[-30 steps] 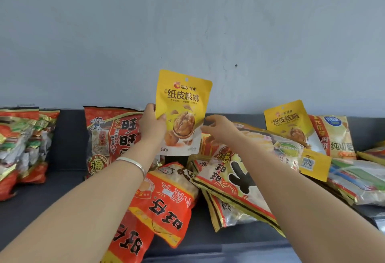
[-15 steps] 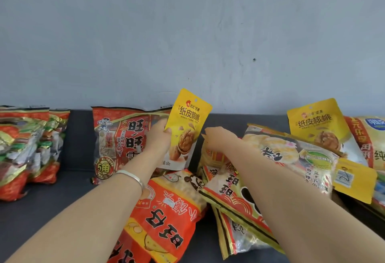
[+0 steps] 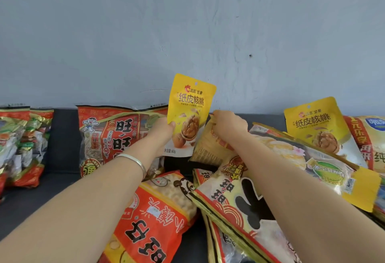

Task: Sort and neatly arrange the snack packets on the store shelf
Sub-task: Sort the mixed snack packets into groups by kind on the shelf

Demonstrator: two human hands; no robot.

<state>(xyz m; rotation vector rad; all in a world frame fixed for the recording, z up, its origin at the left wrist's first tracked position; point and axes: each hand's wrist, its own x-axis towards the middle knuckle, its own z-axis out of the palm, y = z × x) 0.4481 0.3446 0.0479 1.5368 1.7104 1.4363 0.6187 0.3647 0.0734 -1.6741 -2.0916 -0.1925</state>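
Head view | left hand (image 3: 162, 131) grips yellow walnut packet (image 3: 190, 106) upright | right hand (image 3: 228, 126) pinches gold packet (image 3: 206, 148) just beside

Small shop, by the look of it. Dark grey shelf (image 3: 62, 137) runs along a plain pale wall (image 3: 187, 23), loaded only with sealed, printed snack packets. Stock repeats: yellow walnut pouch (image 3: 190, 104) mid-frame, twin pouch (image 3: 312, 121) at right. Big red bag (image 3: 116, 137) stands against the wall, red-and-green bags (image 3: 18, 137) stood in a row at left. Orange bag (image 3: 150, 217), gold packet (image 3: 210, 144) and durian-print packet (image 3: 302, 158) lie heaped together. Retail marks visible: brand logos, net weight line, barcode label (image 3: 350, 185)
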